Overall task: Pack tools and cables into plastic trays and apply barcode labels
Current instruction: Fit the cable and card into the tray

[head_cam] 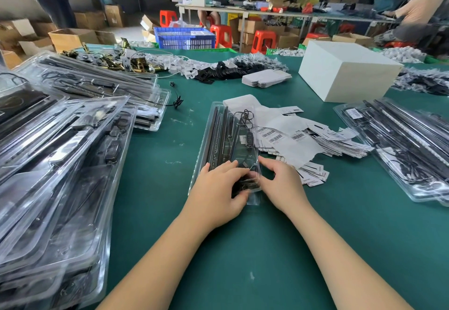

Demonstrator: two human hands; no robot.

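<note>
A clear plastic tray (213,125) lies lengthwise on the green table in front of me, holding long dark bars, a black cable (246,115) and a small black controller (248,137). My left hand (218,188) lies over the tray's near end, its fingers on the black parts there and its thumb under the edge. My right hand (281,183) grips the tray's near right edge with curled fingers. Sheets of barcode labels (274,137) lie just right of the tray.
Stacks of packed clear trays stand at the left (63,154) and right (408,144). A white box (345,71) sits at the back right. Loose cable (177,101), flat cartons (266,78) and piles of small parts lie further back. People work at distant tables.
</note>
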